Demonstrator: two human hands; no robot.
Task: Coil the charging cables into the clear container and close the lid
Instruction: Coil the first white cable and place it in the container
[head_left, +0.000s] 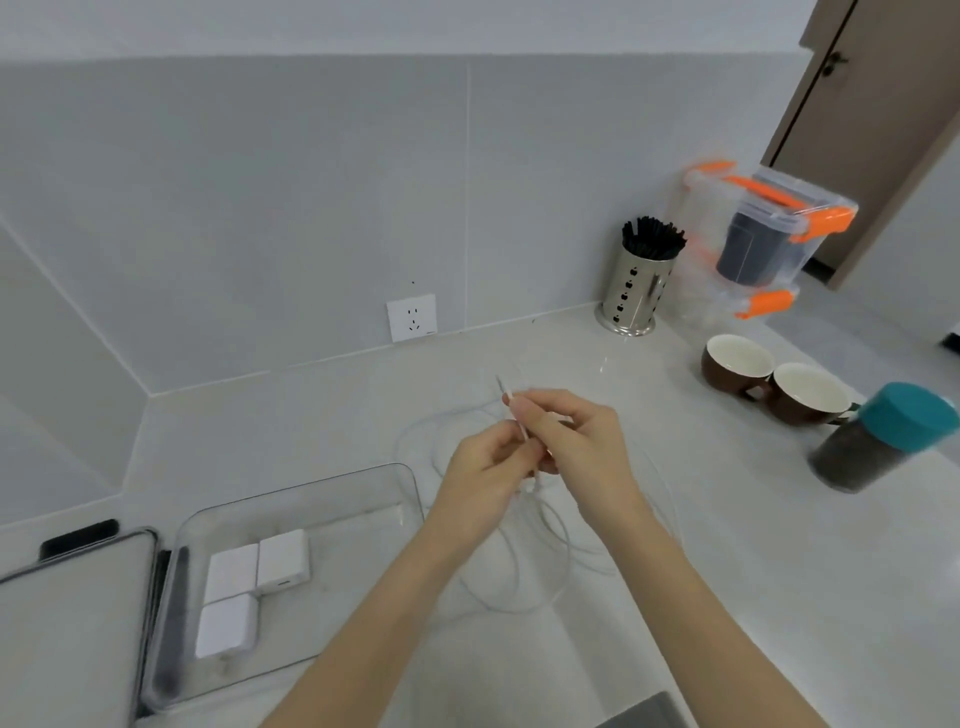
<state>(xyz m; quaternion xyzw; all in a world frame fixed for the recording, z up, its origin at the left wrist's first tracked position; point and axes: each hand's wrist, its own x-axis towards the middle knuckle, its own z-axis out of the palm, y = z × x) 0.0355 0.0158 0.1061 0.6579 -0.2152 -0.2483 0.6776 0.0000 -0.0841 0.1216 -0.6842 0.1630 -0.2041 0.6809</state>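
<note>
White cable (524, 551) lies in loose loops on the pale counter (322, 415), just right of the clear container (405, 483). Both hands meet above those loops. The right hand (576, 441) has its fingers curled and pinches the cable's end section between thumb and forefinger; the plug tip (503, 391) sticks out past the fingertips. The left hand (483, 478) is curled too, fingers closed round the cable just below the right hand's pinch, the two hands touching. The held stretch runs straight on a slant, its long axis going from the hands up and slightly left, the plug pointing away toward the wall socket (412, 318). Below the left hand the cable drops into the loops.

The container sits open at the near left, with three white chargers (249, 587) lying flat inside, side by side and touching. Its lid (67, 623) lies on the counter at its left.
</note>
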